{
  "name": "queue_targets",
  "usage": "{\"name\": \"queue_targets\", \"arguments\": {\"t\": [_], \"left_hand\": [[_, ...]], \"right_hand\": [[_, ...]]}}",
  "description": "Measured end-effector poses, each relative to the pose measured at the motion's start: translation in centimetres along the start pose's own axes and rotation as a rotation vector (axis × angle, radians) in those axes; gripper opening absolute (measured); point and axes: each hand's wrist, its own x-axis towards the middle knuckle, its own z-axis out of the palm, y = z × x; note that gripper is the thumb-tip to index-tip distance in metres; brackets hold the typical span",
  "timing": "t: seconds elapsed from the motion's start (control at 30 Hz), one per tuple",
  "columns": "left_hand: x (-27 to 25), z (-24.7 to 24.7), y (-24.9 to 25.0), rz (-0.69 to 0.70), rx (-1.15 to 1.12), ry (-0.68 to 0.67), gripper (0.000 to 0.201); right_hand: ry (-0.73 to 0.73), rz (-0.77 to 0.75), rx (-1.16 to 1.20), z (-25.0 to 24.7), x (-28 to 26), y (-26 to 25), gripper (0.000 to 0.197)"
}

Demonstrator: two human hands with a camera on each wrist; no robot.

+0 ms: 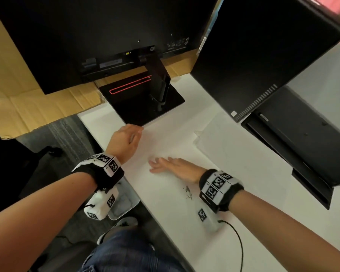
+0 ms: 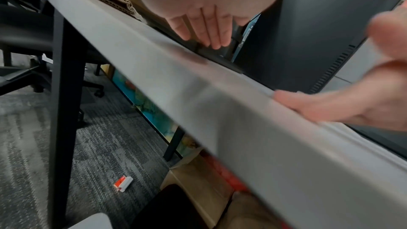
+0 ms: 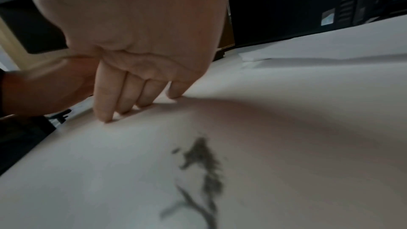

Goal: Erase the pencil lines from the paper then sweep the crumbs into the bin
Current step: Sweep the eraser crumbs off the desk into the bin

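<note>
Right hand (image 1: 174, 166) flat, fingers straight — left hand (image 1: 126, 139) relaxed

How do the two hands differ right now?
The right hand lies on the table with its fingers straight, tips touching the surface; the left hand has its fingers loosely curled and holds nothing visible. The right hand sits just beyond the crumbs; the left hand is farther off, by the monitor base. Both wear tagged wrist bands.

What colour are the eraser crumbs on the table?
Dark grey eraser crumbs, clearest in the right wrist view.
</note>
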Motion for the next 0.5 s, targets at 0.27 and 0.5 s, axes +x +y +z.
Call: {"name": "queue_targets", "arguments": {"t": [0.27,0.5], "left_hand": [[-4.7,2.5,1.0,-0.138,0.367,-0.247,0.07],[-8.4,4.8,4.2,0.001,0.029,-0.534,0.072]], "right_hand": [[0.254,0.007,0.208,-3.9,-2.5,-0.5,0.058],[0.281,0.064,0.182,-5.0,0.8,-1.4,0.065]]}}
